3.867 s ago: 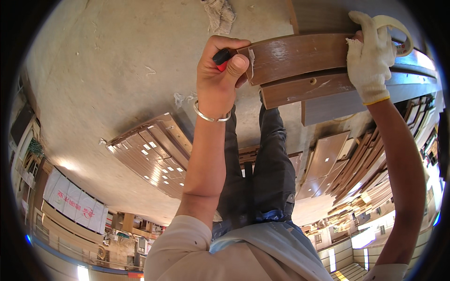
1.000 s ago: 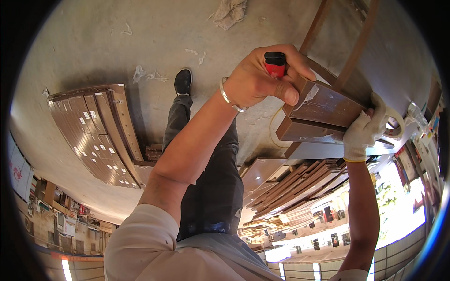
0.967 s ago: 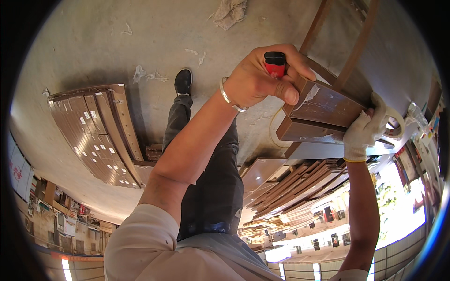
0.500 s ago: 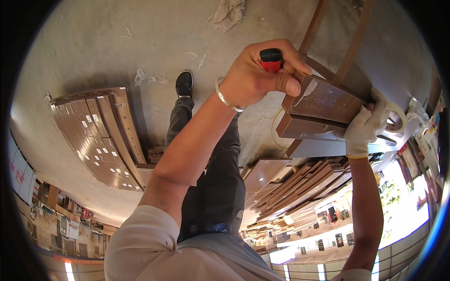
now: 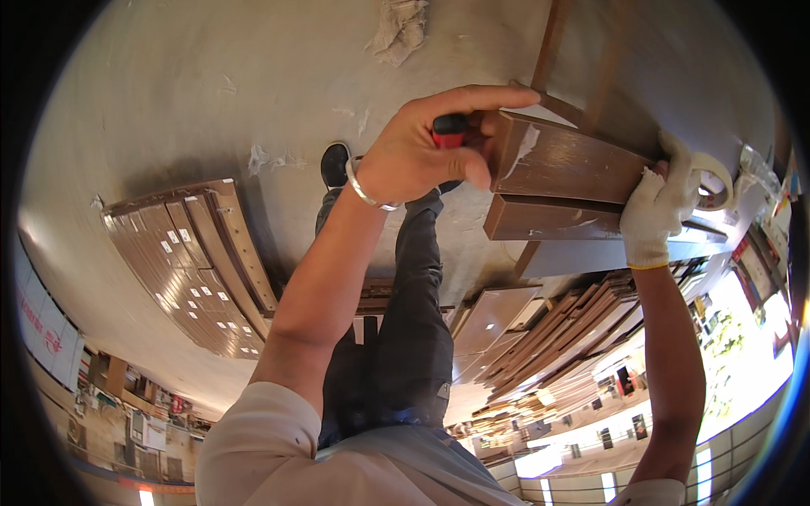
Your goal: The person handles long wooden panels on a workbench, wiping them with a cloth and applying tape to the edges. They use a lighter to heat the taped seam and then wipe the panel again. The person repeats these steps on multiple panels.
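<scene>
Bare left hand [image 5: 422, 156] with fingers clamped on a red-and-black tool handle [image 5: 450, 133], pressed against the end of stacked brown wood panels [image 5: 565, 181], gloved right hand [image 5: 662, 202] with fingers closed on the panels' far end, masking tape roll [image 5: 715, 173] just beyond those fingers

tool handle: red with black grip [image 5: 450, 131], in the bare left hand [image 5: 422, 152], 12 o'clock
boards: dark brown glossy wooden boards [image 5: 565, 181], pale scuffs on the end, 1 o'clock
glove: white knit glove with yellow cuff edge on the right hand [image 5: 658, 207], 2 o'clock
tape: cream roll of masking tape [image 5: 713, 179], 2 o'clock
bracelet: silver metal bangle [image 5: 369, 190]
panels: brown curved stacked panels with small white labels [image 5: 194, 266], 9 o'clock
trousers: dark grey [image 5: 413, 337]
shoe: black [image 5: 335, 164]
floor: pale grey concrete [image 5: 169, 93]
</scene>
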`<state>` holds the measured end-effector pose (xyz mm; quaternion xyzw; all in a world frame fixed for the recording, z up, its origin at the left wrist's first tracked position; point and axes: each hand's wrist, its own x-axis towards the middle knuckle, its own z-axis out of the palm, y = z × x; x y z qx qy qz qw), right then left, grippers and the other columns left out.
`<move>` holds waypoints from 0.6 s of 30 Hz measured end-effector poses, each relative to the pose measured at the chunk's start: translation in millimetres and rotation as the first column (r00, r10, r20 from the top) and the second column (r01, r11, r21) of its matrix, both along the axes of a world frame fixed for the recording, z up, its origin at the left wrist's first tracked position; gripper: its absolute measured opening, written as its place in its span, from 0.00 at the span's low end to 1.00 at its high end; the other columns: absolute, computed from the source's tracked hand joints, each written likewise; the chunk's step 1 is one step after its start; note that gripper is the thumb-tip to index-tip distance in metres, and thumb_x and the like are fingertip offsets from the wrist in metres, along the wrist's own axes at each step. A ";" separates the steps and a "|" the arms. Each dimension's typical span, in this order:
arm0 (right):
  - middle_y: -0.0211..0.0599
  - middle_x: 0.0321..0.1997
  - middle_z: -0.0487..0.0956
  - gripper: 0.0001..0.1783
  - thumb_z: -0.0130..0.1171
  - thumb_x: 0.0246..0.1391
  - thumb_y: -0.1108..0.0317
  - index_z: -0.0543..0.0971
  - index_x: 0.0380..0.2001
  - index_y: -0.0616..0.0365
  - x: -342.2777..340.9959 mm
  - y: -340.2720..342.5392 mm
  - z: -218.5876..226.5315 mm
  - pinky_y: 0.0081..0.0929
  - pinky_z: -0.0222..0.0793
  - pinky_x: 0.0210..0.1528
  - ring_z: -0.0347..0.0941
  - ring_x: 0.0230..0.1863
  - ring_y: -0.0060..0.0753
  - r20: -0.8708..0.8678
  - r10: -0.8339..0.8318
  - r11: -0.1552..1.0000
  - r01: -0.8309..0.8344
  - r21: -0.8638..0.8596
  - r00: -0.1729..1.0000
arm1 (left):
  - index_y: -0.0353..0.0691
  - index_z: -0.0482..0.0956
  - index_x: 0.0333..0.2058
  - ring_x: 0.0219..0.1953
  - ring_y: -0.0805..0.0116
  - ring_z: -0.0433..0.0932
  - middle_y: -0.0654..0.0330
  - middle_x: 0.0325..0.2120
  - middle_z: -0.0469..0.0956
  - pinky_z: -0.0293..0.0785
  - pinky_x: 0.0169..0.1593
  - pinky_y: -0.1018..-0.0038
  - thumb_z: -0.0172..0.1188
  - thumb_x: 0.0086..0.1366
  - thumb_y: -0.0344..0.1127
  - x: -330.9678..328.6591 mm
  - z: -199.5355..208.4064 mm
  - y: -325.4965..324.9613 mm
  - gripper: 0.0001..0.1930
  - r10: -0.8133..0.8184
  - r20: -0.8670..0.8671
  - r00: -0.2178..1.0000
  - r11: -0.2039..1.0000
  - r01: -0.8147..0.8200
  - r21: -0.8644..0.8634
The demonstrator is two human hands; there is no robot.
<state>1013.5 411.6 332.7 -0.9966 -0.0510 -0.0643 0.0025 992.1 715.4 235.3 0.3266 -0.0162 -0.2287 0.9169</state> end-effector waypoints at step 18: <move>0.35 0.37 0.76 0.28 0.59 0.46 0.73 0.81 0.54 0.48 -0.1 4.1 2.7 0.43 0.67 0.46 0.72 0.36 0.43 0.012 0.074 0.997 -0.074 0.002 0.997 | 0.27 0.80 0.51 0.46 0.69 0.84 0.55 0.46 0.85 0.79 0.51 0.73 0.85 0.48 0.42 17.6 3.9 18.1 0.36 -0.117 -0.052 0.992 0.985 0.122 0.118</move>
